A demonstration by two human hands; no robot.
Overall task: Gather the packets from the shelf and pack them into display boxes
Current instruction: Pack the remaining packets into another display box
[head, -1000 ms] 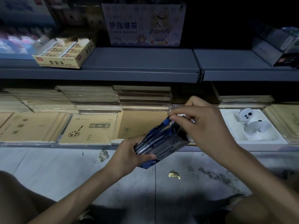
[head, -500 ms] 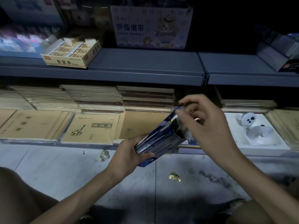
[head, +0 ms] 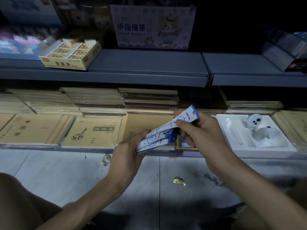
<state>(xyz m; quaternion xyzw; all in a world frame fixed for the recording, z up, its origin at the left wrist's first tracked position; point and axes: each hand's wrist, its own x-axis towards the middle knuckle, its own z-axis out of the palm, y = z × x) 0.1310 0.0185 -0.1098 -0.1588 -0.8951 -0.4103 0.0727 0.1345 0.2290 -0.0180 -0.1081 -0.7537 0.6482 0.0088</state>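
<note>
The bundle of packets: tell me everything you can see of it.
The bundle of packets is a stack of flat, glossy white sleeves with blue trim and hexagon marks, tilted up toward the right. The left hand grips its lower end; the right hand pinches the top packet's blue header, with a hang hole.

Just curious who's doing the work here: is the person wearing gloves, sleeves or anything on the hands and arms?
No. The left hand and right hand are bare: no gloves or rings visible. The left forearm and right forearm are bare too, with no sleeve, watch or bracelet in view. The light is dim, so small marks could be missed.
</note>
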